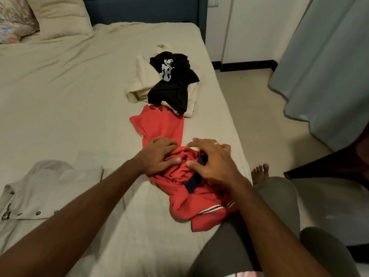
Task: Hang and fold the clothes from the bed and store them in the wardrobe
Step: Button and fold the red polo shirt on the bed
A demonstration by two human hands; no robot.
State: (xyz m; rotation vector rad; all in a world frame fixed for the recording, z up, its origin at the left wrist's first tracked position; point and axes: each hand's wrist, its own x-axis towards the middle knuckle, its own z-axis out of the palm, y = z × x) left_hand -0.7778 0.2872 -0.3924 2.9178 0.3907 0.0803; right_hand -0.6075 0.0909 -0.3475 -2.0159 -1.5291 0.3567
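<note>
A crumpled red shirt [162, 124] with a dark blue and white trim lies along the near right edge of the bed [69, 100]. My left hand [157, 154] is on its bunched middle, fingers and thumb curled into the cloth. My right hand [212, 159] is just to the right, over the same bunch, with fingers spread and arched and the thumb touching the fabric. Farther up the bed a black printed T-shirt [173, 90] lies on a cream garment [139, 80]. A pale buttoned shirt [44, 186] lies flat at the near left.
Two pillows [58, 15] rest against the dark blue headboard [143, 9]. A grey-blue curtain [327, 66] hangs at the right over the tiled floor [251, 100]. My knee is on the bed's edge, and a bare foot [259, 172] stands beside it.
</note>
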